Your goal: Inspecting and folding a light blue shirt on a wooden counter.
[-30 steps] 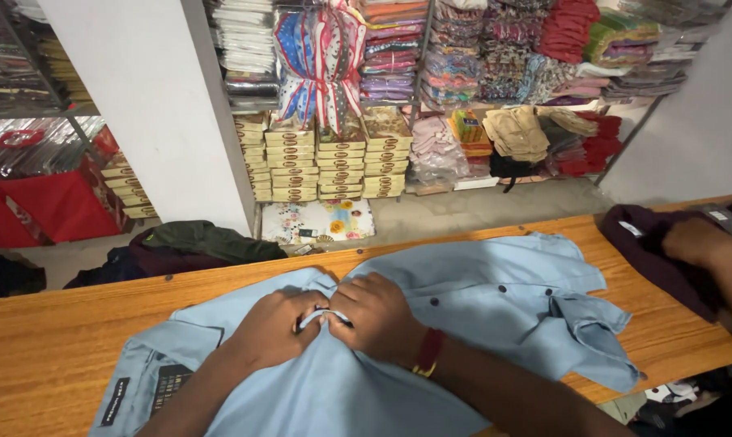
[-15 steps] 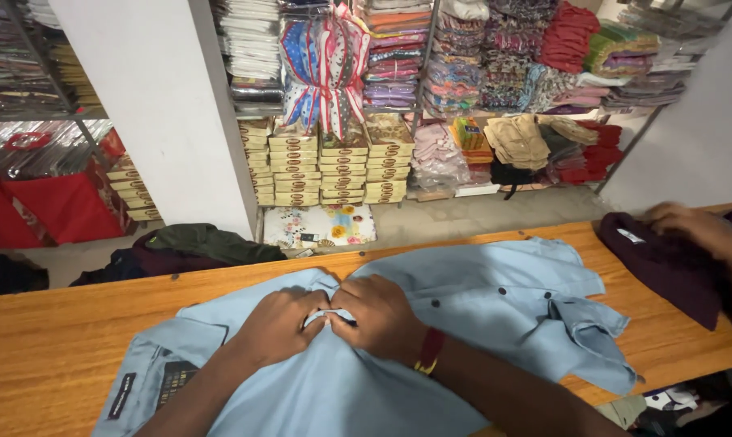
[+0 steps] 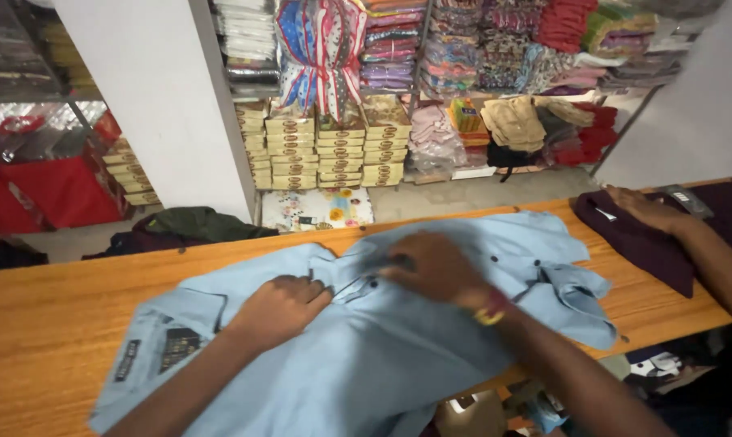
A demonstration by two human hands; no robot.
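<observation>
Light blue shirt [image 3: 398, 324] lies flat on tabletop [image 3: 50, 324]; left hand [image 3: 281, 307] grip pinches its placket, right hand [image 3: 431, 267] presses flat, grip open.

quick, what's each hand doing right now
left hand: closed, pinching the light blue shirt at its button placket.
right hand: palm down on the shirt; grip cannot be told.

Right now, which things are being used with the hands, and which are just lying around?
In use:
light blue shirt
left hand, pressing the shirt
right hand, on the shirt's button strip
wooden counter

Just lying around:
dark maroon garment, under another person's hand
stacked boxes
folded clothes on shelves
</observation>
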